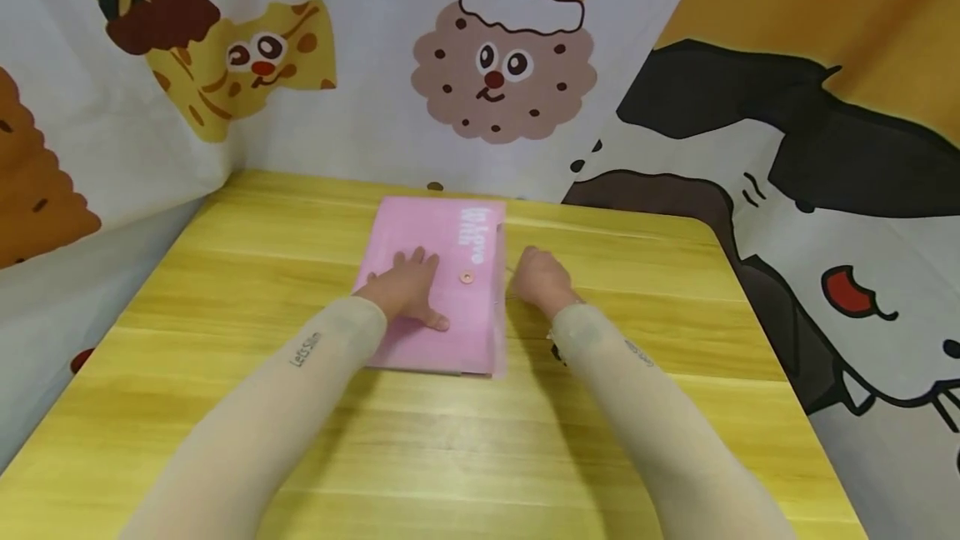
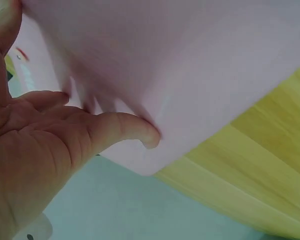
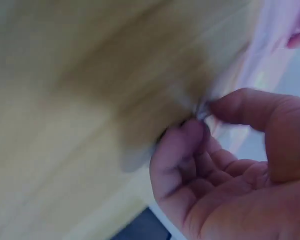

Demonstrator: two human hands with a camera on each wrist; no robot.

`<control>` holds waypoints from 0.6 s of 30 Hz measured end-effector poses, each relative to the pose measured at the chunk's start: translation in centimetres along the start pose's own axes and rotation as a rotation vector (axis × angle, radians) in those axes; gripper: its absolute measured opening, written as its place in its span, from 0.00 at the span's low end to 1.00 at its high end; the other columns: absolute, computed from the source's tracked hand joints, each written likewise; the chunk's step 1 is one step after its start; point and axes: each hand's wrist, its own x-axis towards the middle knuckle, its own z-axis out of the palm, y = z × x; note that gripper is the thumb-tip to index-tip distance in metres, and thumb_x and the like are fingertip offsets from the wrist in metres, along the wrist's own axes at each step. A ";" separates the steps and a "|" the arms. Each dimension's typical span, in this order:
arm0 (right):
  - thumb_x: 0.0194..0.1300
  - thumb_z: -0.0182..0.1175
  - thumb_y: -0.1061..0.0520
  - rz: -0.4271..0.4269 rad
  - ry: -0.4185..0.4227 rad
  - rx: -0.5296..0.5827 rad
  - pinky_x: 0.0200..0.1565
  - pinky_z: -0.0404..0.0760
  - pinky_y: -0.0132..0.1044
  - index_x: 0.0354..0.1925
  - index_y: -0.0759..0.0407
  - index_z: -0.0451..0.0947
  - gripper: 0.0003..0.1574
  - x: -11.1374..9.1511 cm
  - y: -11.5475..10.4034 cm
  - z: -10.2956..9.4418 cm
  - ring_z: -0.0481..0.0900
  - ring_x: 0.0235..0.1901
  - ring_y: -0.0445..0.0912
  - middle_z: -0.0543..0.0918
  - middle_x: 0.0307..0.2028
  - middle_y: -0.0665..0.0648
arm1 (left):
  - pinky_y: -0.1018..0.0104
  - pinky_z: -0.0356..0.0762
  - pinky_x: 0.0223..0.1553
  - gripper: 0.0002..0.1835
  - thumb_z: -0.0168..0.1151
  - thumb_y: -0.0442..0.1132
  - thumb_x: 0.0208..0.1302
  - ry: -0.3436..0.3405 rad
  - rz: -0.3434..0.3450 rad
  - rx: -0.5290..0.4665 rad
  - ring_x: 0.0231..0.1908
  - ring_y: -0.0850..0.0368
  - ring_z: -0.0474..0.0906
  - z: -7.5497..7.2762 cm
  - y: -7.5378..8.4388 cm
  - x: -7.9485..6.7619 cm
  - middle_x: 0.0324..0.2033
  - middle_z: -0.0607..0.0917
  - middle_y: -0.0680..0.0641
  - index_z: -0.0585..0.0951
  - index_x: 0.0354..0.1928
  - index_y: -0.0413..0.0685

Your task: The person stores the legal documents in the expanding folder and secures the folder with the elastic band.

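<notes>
A pink document folder (image 1: 420, 227) with white lettering and a small round button (image 1: 467, 277) lies on the table. My left hand (image 1: 405, 286) rests on its cover, fingers spread. In the left wrist view the left thumb and fingertips touch the pink cover (image 2: 190, 75). Just off the folder's right edge, my right hand (image 1: 542, 277) has curled fingers. Its thumb and index finger pinch a thin string (image 3: 202, 108), blurred and mostly hidden by the fingertips in the right wrist view.
The folder lies toward the far side of a yellow wood-grain table (image 1: 450, 448). Behind the table hangs a white curtain (image 1: 360, 132) printed with cartoon food and animal figures. Pale sleeves cover both forearms.
</notes>
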 end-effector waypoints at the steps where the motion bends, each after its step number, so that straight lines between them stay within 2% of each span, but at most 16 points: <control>1: 0.73 0.55 0.57 -0.013 -0.013 0.023 0.41 0.85 0.46 0.66 0.69 0.71 0.28 0.0 0.0 0.0 0.81 0.40 0.53 0.85 0.50 0.66 | 0.16 0.40 0.73 0.74 0.82 0.63 0.52 -0.003 -0.006 -0.003 0.85 0.31 0.30 0.1 -0.1 0.0 0.86 0.36 0.39 0.43 0.88 0.48; 4: 0.71 0.55 0.59 -0.032 -0.031 0.061 0.41 0.84 0.44 0.67 0.72 0.69 0.30 -0.3 -0.2 0.0 0.80 0.40 0.53 0.84 0.51 0.67 | 0.16 0.39 0.74 0.74 0.82 0.63 0.52 0.000 -0.012 -0.023 0.85 0.31 0.29 0.1 -0.2 0.0 0.86 0.35 0.39 0.42 0.88 0.48; 7: 0.72 0.51 0.63 -0.033 -0.013 0.036 0.40 0.85 0.44 0.69 0.74 0.67 0.30 -0.4 -0.1 0.0 0.80 0.40 0.54 0.84 0.51 0.70 | 0.17 0.38 0.74 0.72 0.82 0.60 0.53 0.009 -0.014 -0.035 0.85 0.32 0.29 0.0 -0.1 -0.1 0.87 0.36 0.40 0.43 0.88 0.48; 11: 0.74 0.48 0.62 -0.024 -0.006 0.014 0.42 0.87 0.47 0.69 0.76 0.65 0.29 -0.4 0.3 0.1 0.81 0.40 0.55 0.84 0.53 0.73 | 0.17 0.38 0.75 0.70 0.82 0.59 0.54 0.018 -0.018 -0.041 0.85 0.32 0.30 0.0 0.0 -0.3 0.87 0.38 0.40 0.45 0.88 0.48; 18: 0.79 0.41 0.63 -0.074 0.022 -0.037 0.54 0.88 0.54 0.69 0.80 0.62 0.28 -0.9 0.5 1.0 0.86 0.53 0.63 0.83 0.54 0.76 | 0.15 0.39 0.74 0.68 0.80 0.62 0.56 0.024 -0.009 -0.045 0.85 0.30 0.31 0.1 0.2 -0.7 0.87 0.38 0.39 0.46 0.88 0.55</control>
